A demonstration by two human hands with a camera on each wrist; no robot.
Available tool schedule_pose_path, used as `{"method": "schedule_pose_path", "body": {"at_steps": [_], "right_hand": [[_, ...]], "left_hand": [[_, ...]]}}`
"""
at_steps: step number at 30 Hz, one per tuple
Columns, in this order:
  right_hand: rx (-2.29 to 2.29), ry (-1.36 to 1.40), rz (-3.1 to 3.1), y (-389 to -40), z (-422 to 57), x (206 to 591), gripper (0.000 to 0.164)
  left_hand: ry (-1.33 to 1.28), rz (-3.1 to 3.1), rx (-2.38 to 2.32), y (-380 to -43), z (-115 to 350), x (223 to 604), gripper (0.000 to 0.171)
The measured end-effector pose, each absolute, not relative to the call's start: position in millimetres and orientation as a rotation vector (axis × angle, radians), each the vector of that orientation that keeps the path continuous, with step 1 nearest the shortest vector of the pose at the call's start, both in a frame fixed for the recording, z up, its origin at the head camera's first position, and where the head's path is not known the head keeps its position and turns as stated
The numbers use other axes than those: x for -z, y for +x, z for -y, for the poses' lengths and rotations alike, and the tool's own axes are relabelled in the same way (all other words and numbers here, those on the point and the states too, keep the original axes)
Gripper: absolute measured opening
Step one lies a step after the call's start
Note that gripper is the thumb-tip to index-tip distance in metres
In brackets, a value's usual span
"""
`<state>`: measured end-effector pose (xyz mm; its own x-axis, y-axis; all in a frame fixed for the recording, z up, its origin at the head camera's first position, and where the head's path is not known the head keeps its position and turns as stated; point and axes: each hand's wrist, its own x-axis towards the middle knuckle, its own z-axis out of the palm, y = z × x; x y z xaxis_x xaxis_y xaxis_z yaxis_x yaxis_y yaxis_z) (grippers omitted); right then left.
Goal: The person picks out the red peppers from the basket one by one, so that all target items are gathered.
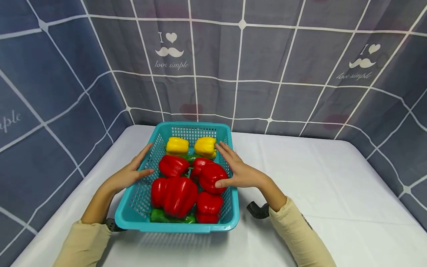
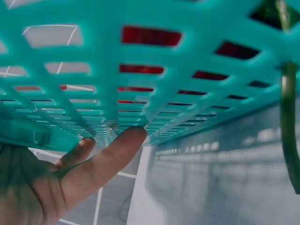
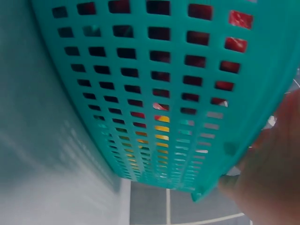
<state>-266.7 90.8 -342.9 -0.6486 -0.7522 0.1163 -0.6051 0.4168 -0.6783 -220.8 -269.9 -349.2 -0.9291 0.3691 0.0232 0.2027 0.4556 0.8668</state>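
A turquoise mesh basket (image 1: 176,227) stands on the white table, holding several glossy red bell peppers (image 1: 180,196), a yellow bell pepper (image 1: 177,145) and a second yellow bell pepper (image 1: 205,146) at the back. A long green pepper (image 1: 171,217) lies at the front, and more green shows in the middle. My left hand (image 1: 126,177) is at the left rim, thumb reaching over it; straight fingers (image 2: 105,164) lie along the outer wall in the left wrist view. Over the right rim, my right hand (image 1: 245,173) spreads its fingers, its thumb overlapping a red bell pepper (image 1: 212,176).
A white cloth (image 1: 317,185) covers the table, stretching to the right of the basket. Dark checked curtains (image 1: 213,52) hang behind and at both sides. A green stem (image 2: 288,122) pokes out through the basket's mesh. A black wrist mount (image 1: 257,210) sits below the right wrist.
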Motion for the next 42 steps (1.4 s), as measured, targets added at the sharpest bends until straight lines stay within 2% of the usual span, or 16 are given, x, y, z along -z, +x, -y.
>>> {"method": "schedule_pose_path", "body": {"at_steps": [9, 19, 29, 37, 42], "right_hand": [[0.954, -1.204, -2.494, -262.9, -88.8, 346.1, 0.109], [0.877, -1.288, -2.522, -261.9, -88.2, 346.5, 0.098], [0.846, -1.232, -2.529, -262.5, -83.6, 347.0, 0.092], [0.821, -1.197, -2.531, -261.7, -82.7, 345.5, 0.079], [0.815, -1.202, -2.536, -262.7, -83.0, 343.6, 0.078]], "left_hand": [[0.518, -2.526, -1.479, -218.3, 268.0, 353.6, 0.08], [0.513, -2.537, -1.46, -219.7, 268.7, 356.4, 0.078], [0.493, -2.542, -1.443, -218.7, 270.1, 352.1, 0.08], [0.482, -2.524, -1.463, -216.5, 270.3, 351.9, 0.082], [0.482, -2.514, -1.474, -218.1, 270.6, 351.2, 0.081]]}}
